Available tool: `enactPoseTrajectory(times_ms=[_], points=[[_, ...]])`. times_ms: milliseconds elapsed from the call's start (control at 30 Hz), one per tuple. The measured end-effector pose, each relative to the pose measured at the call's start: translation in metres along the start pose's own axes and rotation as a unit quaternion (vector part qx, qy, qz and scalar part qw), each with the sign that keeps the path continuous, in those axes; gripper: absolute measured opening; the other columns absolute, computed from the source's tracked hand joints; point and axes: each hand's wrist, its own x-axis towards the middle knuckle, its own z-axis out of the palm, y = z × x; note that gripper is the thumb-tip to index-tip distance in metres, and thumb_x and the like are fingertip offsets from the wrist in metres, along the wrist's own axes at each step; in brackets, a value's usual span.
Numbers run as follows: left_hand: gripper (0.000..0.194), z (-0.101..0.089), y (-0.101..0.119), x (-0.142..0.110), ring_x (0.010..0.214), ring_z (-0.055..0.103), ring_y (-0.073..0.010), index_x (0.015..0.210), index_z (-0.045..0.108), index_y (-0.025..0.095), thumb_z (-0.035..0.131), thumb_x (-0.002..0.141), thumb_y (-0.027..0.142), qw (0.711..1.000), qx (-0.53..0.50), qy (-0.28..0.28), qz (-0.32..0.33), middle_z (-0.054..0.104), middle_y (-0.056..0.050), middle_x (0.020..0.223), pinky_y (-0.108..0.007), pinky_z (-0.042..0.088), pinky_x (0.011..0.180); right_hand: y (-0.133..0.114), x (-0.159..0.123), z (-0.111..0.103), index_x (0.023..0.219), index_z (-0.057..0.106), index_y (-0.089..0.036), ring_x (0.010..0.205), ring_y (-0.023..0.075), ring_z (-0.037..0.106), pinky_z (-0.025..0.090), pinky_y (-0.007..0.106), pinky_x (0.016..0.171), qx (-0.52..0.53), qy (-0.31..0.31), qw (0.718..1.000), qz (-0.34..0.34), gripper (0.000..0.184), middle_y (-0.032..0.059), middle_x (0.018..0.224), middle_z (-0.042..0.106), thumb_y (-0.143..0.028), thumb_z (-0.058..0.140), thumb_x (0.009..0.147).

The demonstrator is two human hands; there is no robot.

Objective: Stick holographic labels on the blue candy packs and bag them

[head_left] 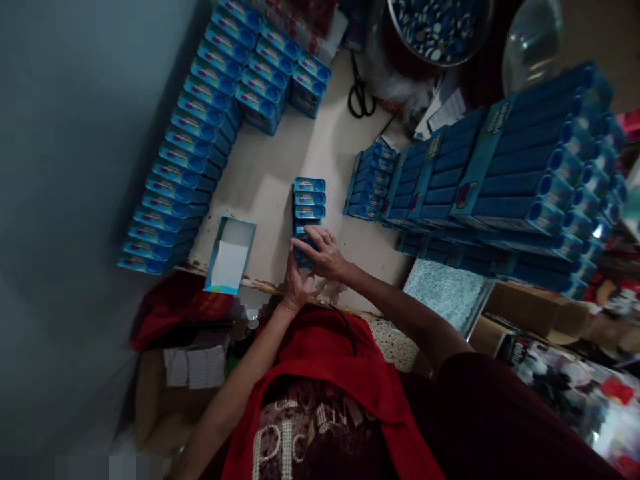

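Observation:
A short row of small blue boxes (310,199) stands on the table in front of me, narrow printed ends up. My right hand (327,255) reaches over the near end of this row, fingers bent and thumb across the top, gripping the nearest boxes. Against the left and near sides of the same boxes, my left hand (297,285) is closed, with its index finger along the edge. Parts of the nearest boxes are hidden under both hands. To the left lies an open blue carton (234,267) with white paper inside.
Long rows of blue boxes (183,157) line the table's left side by the wall. Banded blue boxes (493,163) are piled high on the right. Black scissors (361,99) lie at the back, near a round container (440,63) of small blue and white pieces. The table's worn edge (263,287) is close.

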Motion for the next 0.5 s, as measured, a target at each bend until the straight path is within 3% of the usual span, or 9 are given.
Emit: enactPoseTrajectory(times_ms=[200, 300, 367, 433, 500], points=[[0.103, 0.006, 0.015, -0.009, 0.165, 0.039, -0.0367, 0.174, 0.022, 0.010, 0.063, 0.080, 0.021, 0.998, -0.005, 0.023, -0.055, 0.036, -0.022, 0.178, -0.050, 0.035, 0.136, 0.012, 0.006, -0.007, 0.162, 0.059, -0.025, 0.161, 0.0360, 0.043, 0.034, 0.059, 0.131, 0.030, -0.040, 0.996, -0.075, 0.059, 0.0202, 0.171, 0.049, -0.035, 0.062, 0.104], [0.107, 0.009, 0.018, -0.002, 0.168, 0.032, -0.0345, 0.175, 0.017, 0.009, 0.063, 0.079, 0.019, 0.998, -0.004, 0.022, -0.052, 0.026, -0.022, 0.182, -0.049, 0.030, 0.139, 0.016, 0.009, -0.008, 0.167, 0.051, -0.024, 0.167, 0.0360, 0.034, 0.024, 0.062, 0.137, 0.027, -0.054, 0.994, -0.094, 0.066, 0.0188, 0.176, 0.043, -0.037, 0.064, 0.103], [0.101, 0.010, 0.018, 0.007, 0.172, 0.022, -0.0334, 0.174, 0.021, 0.011, 0.062, 0.082, 0.021, 0.998, -0.004, 0.033, -0.061, 0.021, -0.020, 0.184, -0.051, 0.021, 0.141, 0.014, 0.010, -0.007, 0.170, 0.046, -0.026, 0.171, 0.0355, 0.027, 0.017, 0.064, 0.139, 0.012, -0.047, 0.996, -0.076, 0.068, 0.0156, 0.178, 0.040, -0.037, 0.062, 0.105], [0.093, 0.010, 0.018, 0.012, 0.174, 0.014, -0.0338, 0.171, 0.029, 0.014, 0.063, 0.085, 0.024, 0.993, -0.019, 0.059, -0.104, 0.020, -0.019, 0.185, -0.054, 0.013, 0.142, 0.008, 0.009, -0.005, 0.171, 0.043, -0.030, 0.173, 0.0357, 0.021, 0.012, 0.066, 0.139, -0.003, -0.037, 0.998, -0.041, 0.068, 0.0133, 0.180, 0.036, -0.035, 0.061, 0.106], [0.087, 0.010, 0.021, 0.008, 0.173, 0.016, -0.0337, 0.168, 0.033, 0.017, 0.064, 0.087, 0.025, 0.973, -0.068, 0.105, -0.194, 0.024, -0.019, 0.183, -0.055, 0.013, 0.142, 0.002, 0.009, -0.009, 0.171, 0.043, -0.030, 0.173, 0.0385, 0.019, 0.010, 0.071, 0.138, -0.005, -0.039, 0.999, -0.021, 0.073, 0.0155, 0.182, 0.032, -0.034, 0.067, 0.103]])
